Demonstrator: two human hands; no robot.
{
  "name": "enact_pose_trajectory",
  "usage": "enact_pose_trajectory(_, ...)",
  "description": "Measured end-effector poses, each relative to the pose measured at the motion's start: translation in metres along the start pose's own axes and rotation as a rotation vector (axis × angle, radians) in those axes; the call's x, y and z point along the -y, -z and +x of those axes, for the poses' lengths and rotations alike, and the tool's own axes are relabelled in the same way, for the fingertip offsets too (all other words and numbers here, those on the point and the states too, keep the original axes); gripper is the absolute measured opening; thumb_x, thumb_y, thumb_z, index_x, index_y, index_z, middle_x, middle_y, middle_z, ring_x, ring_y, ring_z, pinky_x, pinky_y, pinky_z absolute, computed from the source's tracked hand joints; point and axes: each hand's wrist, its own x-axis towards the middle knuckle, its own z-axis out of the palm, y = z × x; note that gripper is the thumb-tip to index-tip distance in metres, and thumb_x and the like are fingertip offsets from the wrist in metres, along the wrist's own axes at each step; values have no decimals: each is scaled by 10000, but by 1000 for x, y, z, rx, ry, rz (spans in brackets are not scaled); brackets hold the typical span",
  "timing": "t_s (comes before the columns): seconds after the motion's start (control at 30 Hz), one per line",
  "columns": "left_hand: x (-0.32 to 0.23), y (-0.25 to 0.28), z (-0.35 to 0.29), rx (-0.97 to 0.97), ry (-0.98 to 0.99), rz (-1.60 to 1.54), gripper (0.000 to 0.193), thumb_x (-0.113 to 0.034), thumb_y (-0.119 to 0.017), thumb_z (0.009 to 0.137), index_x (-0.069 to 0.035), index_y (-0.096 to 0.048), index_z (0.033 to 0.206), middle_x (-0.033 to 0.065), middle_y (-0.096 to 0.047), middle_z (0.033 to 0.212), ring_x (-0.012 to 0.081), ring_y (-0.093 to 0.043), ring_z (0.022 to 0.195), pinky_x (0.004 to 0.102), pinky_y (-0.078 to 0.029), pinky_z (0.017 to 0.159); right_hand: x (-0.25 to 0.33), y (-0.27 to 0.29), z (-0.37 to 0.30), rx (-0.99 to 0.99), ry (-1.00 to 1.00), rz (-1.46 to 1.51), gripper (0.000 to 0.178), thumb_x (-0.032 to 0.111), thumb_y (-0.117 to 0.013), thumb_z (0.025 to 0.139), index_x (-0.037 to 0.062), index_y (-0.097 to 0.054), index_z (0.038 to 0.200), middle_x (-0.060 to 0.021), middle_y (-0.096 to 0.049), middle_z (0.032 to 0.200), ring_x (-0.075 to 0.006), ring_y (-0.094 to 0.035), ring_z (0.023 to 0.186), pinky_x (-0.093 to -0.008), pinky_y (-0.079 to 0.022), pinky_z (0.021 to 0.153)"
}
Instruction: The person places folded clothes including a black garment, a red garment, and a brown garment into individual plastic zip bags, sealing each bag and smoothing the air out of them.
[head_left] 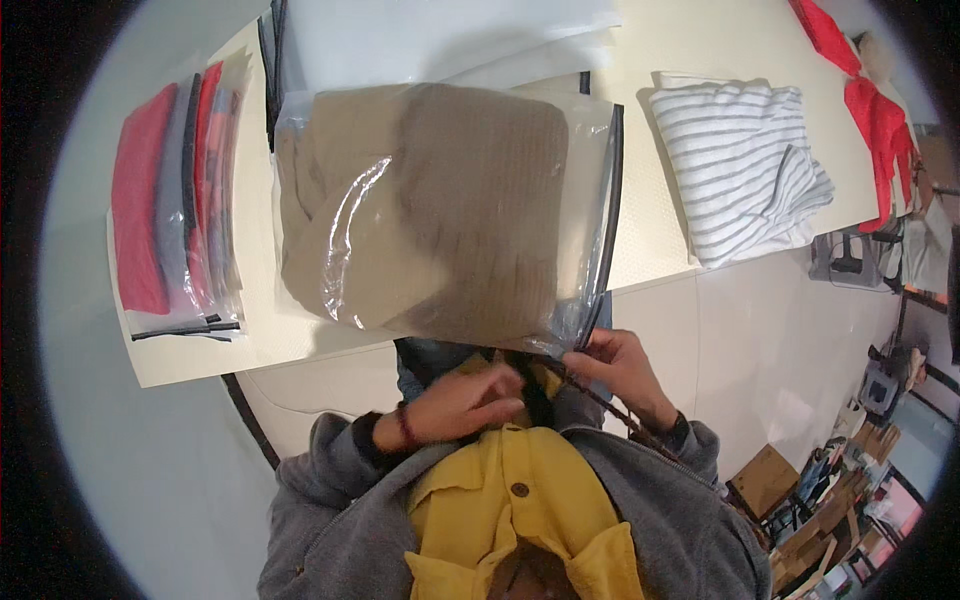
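A clear plastic bag (588, 230) lies across the table's near edge, with a folded brown ribbed garment (480, 210) inside. Down its right side runs a black closure strip (614, 190). My right hand (625, 372) pinches the bag's near right corner, at the lower end of that strip. In front of my body, just below the bag's near edge, is my left hand (460, 402). Its thumb and fingers are apart and slightly blurred, and nothing shows between them. Bright glare streaks cross the bag's left part.
Several bagged, folded garments (145, 200), red and grey among them, lie at the table's left end. A striped white garment (740, 170) rests to the right, and red cloth (878, 140) hangs over the far right edge. Flat clear bags (430, 40) lie at the back.
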Motion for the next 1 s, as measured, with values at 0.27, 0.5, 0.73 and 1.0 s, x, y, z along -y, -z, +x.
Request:
enact_pose_trajectory(0.27, 17, -22, 66, 111, 22, -553, 227, -243, -566, 954, -24, -592, 1010, 33, -615, 921, 130, -575, 833, 271, -476, 767, -12, 6, -8, -143, 149, -27, 91, 96, -674, 867, 10, -649, 848, -25, -651, 804, -65, -590, 728, -218, -485, 647)
enact_pose_trajectory(0.5, 17, -29, 68, -75, 25, -504, 210, -235, -560, 958, -32, -600, 924, 4, -589, 824, 97, -545, 775, 256, -468, 724, -23, -1, -5, -170, 1, 83, 83, 92, -669, 872, 13, -643, 865, -22, -649, 811, -60, -586, 734, -211, -478, 639)
enact_pose_trajectory(0.73, 22, -27, 65, -55, -46, -506, 203, -246, -575, 948, -47, -609, 921, 7, -610, 848, 109, -567, 788, 270, -468, 744, -24, -12, -5, -170, 90, 161, 106, 115, -663, 880, 16, -626, 891, -20, -643, 782, -59, -576, 657, -201, -472, 583)
enact_pose_trajectory(1.0, 9, -25, 62, -7, 23, -638, 277, -306, -586, 937, -34, -637, 925, 33, -632, 868, 132, -586, 830, 283, -470, 773, -8, -12, -7, -211, 14, 250, 107, 127, -635, 901, 21, -625, 889, -26, -642, 769, -62, -555, 608, -206, -461, 548)
